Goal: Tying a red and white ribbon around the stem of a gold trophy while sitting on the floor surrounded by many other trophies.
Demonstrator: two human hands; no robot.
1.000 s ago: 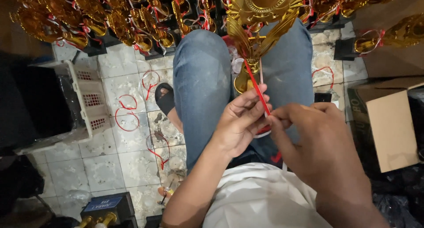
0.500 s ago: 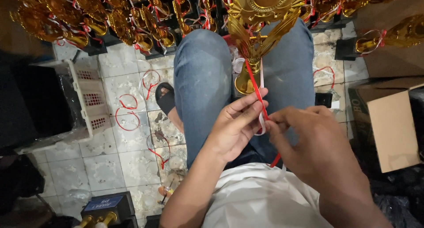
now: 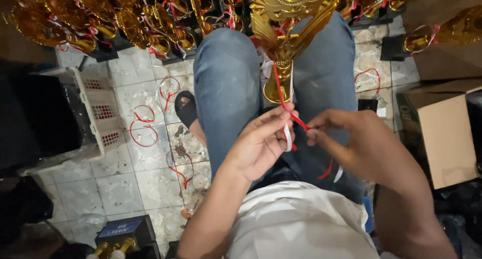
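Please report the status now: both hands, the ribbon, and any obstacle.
Left hand and right hand both pinch the red ribbon. Ribbon runs up around the gold trophy stem. Nothing in between.

The floor (image 3: pixel 125 181) is of pale, stained tiles. Left of the person's sandalled foot (image 3: pixel 187 108), several red ribbon loops (image 3: pixel 143 133) lie flat on it. Further left stands a white plastic crate (image 3: pixel 95 113). Far right of the foot sits a cardboard box (image 3: pixel 444 133), perhaps open.

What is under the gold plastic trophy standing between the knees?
The gold plastic trophy stands between blue-jeaned legs. Below its stem, the left hand and right hand pinch a red-and-white ribbon. Its base and the floor beneath are hidden.
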